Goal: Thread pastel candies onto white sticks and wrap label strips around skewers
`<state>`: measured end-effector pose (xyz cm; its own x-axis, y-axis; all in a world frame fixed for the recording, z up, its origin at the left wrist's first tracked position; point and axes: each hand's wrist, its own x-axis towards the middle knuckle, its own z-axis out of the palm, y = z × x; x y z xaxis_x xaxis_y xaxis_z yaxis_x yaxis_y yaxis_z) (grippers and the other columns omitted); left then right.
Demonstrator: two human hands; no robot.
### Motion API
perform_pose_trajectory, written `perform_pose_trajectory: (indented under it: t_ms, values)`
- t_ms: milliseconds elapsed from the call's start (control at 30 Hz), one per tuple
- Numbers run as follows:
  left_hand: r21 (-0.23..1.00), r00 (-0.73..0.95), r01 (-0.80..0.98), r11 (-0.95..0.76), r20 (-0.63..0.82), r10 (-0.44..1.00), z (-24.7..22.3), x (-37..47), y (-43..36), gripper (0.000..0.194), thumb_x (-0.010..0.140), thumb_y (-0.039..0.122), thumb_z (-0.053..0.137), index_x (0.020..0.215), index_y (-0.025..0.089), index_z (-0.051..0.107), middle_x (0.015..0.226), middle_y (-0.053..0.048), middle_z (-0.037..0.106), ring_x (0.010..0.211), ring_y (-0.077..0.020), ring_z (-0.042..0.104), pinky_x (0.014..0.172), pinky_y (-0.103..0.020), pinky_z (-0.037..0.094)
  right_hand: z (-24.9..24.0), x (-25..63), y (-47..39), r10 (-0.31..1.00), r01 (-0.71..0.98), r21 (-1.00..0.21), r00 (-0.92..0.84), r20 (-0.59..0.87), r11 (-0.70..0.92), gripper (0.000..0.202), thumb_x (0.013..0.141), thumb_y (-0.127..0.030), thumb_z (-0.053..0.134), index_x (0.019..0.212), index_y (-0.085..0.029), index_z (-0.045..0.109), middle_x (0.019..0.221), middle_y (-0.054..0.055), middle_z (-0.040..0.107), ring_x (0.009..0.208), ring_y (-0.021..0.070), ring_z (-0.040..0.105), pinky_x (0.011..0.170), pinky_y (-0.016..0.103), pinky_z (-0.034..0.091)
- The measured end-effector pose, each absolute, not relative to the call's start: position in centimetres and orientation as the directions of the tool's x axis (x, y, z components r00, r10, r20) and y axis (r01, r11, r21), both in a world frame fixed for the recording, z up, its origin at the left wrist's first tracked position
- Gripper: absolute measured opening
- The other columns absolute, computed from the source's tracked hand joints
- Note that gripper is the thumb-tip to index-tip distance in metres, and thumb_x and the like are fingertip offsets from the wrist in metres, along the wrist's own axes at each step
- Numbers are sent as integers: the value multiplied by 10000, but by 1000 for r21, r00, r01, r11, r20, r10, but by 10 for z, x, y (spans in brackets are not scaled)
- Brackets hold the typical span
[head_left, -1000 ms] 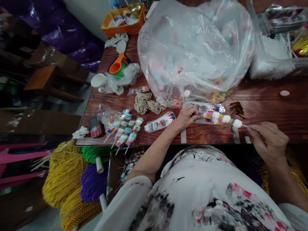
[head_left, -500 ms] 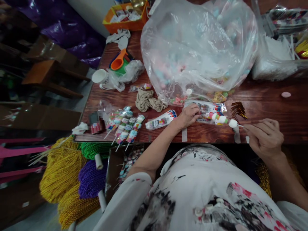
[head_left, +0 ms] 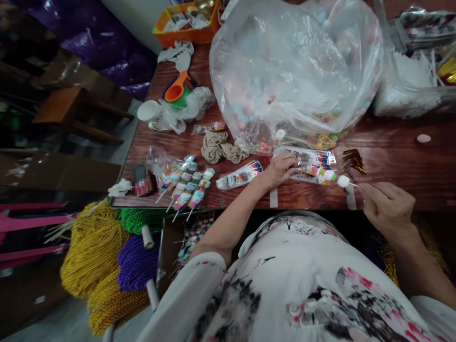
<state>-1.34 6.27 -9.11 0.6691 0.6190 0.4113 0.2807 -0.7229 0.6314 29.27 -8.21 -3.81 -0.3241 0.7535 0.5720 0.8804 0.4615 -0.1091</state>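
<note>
Now pinches marshmallow skewer by its stick in right hand, apparently grasps clear sleeve in left hand, over bench. Seems mostly sleeved, except end marshmallow and stick. Already wrapped: several skewers; apparently unfilled: flat sleeves.

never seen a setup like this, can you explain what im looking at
There is no machine here, just a person's two bare hands. The view comes from a camera worn on the head, looking forward and down. The right hand holds a stick threaded with what look like marshmallows; the left hand is at some clear packets. On the wooden table there are also a big clear bag, wrapped sticks of sweets and a crumpled cloth.
</note>
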Motion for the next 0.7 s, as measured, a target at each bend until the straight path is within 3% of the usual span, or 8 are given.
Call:
perform_pose_trajectory:
  t_ms: [200,500,600,700]
  values:
    - [622,679,292,-726,400,615,-90,-13,62,238,944,343,563,761,194,531,878,-84,636,864,-187,588,798,-342,495,-52,277,-80,832,775,-443,-184,523,450,166,881,-131,592,982,-216,693,837,35,734,764,189,707,704,302,553]
    - [625,680,297,-722,392,620,-88,-14,61,243,958,343,526,770,190,521,888,-88,638,867,-184,597,810,-338,495,-60,260,-71,776,815,-342,-193,600,467,171,870,-121,579,980,-184,694,784,51,711,689,182,666,664,290,522]
    - [518,673,385,-764,409,617,-76,-15,59,178,936,347,528,929,174,571,1000,-129,643,973,-232,583,882,-392,480,-58,257,-68,760,784,-381,-169,628,489,195,862,-115,583,997,-197,698,791,47,719,690,185,681,668,298,537]
    - [320,700,504,-802,393,597,-57,-11,58,460,819,338,636,1234,166,537,1303,-183,565,1191,-327,504,1025,-504,390,-56,257,-68,753,747,-432,-137,643,505,214,850,-109,608,1007,-219,701,811,38,733,715,191,702,690,309,556]
